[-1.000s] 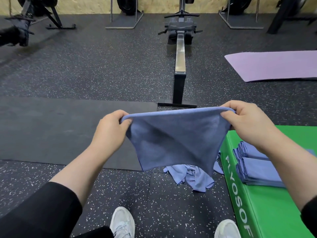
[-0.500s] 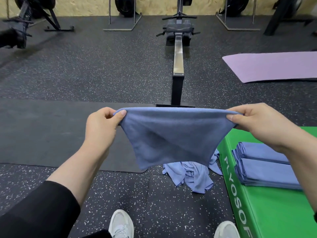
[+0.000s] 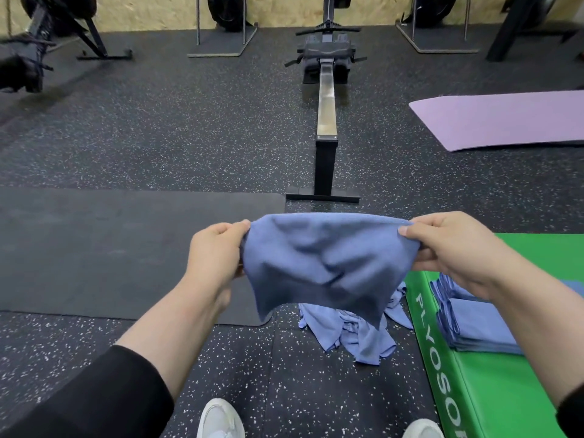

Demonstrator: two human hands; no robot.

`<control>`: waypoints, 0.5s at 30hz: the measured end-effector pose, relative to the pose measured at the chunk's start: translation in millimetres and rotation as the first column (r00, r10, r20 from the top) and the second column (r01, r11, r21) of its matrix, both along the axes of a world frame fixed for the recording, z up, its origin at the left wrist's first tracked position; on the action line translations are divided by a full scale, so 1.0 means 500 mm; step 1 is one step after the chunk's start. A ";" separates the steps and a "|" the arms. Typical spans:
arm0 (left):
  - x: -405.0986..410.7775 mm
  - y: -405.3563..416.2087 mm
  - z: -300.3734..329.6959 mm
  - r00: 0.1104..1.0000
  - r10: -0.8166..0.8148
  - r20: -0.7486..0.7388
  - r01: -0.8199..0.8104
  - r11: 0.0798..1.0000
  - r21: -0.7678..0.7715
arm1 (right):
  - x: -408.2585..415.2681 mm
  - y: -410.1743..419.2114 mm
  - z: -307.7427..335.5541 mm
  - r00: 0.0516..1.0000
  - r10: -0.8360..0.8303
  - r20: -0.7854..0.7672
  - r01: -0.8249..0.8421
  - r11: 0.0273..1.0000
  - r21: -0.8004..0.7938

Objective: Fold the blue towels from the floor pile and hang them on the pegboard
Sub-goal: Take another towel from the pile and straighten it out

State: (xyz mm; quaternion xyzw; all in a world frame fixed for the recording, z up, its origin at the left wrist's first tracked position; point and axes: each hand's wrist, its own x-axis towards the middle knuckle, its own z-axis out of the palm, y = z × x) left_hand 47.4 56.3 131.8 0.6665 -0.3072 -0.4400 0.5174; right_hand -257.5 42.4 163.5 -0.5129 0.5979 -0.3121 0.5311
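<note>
A blue towel hangs in the air in front of me, slack and rumpled, its top edge arched between both hands. My left hand pinches its left top corner. My right hand pinches its right top corner. Below it, a crumpled pile of blue towels lies on the speckled floor. Folded blue towels are stacked on the green plyo box at my right, partly hidden by my right forearm. No pegboard is in view.
A rowing machine runs straight ahead from just beyond the towel. A black mat lies at left, a purple mat at far right. Equipment stands line the back wall. My white shoes are at the bottom.
My hands have come closer together, so the towel's top edge went from taut to slack and arched. The cloth now bunches in the middle.
</note>
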 end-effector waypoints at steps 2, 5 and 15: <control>-0.018 -0.007 -0.008 0.999 -0.009 -0.033 0.011 0.999 0.044 | 0.015 -0.007 -0.007 0.999 -0.002 0.039 0.000 0.999 0.041; -0.044 -0.021 -0.014 1.000 -0.005 -0.028 0.006 1.000 0.016 | 0.037 -0.019 -0.020 0.998 0.004 0.060 -0.009 0.996 0.091; -0.152 -0.027 0.013 0.915 -0.195 0.352 0.240 0.966 -0.090 | 0.145 -0.039 -0.040 0.977 0.031 0.211 -0.058 0.990 0.125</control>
